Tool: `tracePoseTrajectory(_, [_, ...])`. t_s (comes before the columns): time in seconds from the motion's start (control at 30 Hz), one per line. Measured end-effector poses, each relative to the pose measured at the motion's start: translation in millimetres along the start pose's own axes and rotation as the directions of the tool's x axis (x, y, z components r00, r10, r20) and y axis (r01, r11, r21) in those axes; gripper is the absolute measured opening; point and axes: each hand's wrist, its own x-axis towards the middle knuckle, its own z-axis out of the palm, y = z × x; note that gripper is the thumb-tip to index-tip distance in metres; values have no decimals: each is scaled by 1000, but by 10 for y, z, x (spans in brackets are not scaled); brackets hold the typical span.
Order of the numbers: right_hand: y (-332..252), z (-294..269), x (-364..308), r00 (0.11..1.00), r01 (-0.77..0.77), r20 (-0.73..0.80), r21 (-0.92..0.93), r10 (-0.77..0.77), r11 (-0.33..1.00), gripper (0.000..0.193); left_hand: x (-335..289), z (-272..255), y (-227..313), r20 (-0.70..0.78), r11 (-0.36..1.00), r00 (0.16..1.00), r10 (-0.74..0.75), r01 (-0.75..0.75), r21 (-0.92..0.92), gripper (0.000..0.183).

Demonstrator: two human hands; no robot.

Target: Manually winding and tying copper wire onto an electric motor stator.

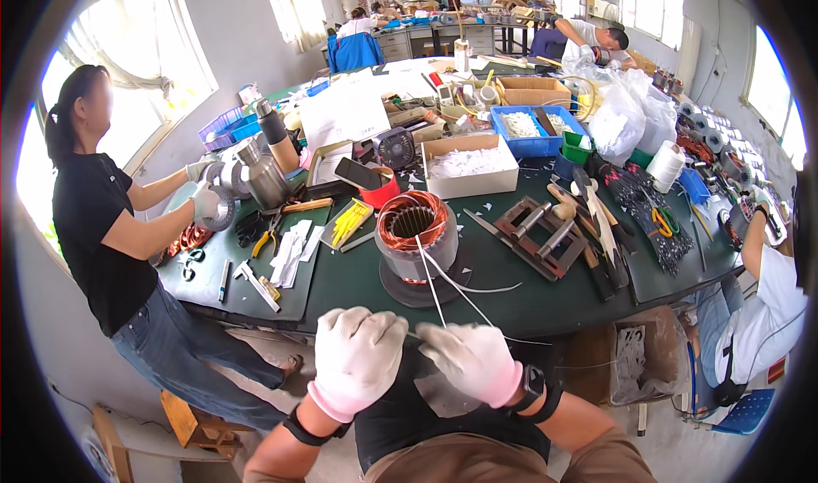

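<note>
In front of me a motor stator (pixel 416 243) with copper windings stands upright on a dark round base (pixel 409 289). White cords (pixel 460 287) come out of its upper windings and trail toward me and to the right. My left hand (pixel 360 355), in a white glove, is closed just off the table edge; what its fingers hold is hidden. Beside it my right hand (pixel 470 359), also gloved, has its fingers bent around a white cord running down from the stator. A pale, greyish sheet (pixel 445 395) shows below my right hand, over my lap.
Left of the stator lie yellow strips (pixel 351 221), pliers (pixel 266 238) and white paper strips (pixel 294 253). A cardboard box of white pieces (pixel 467 166) stands behind it. A metal frame (pixel 538 238) and mallets (pixel 567 210) lie right. One person (pixel 102 210) works at left, others at right and far back.
</note>
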Motion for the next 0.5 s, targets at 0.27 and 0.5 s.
tracePoseTrajectory(0.27, [-12,60,-1462,776,-629,425,563,466,536,16,-149,1051,177,752,-776,642,-150,395,-492,62])
tracePoseTrajectory(0.5, [1243,-684,-3681,438,-893,-353,-60,827,447,21,-558,892,-515,676,-470,530,-512,486,-737,30])
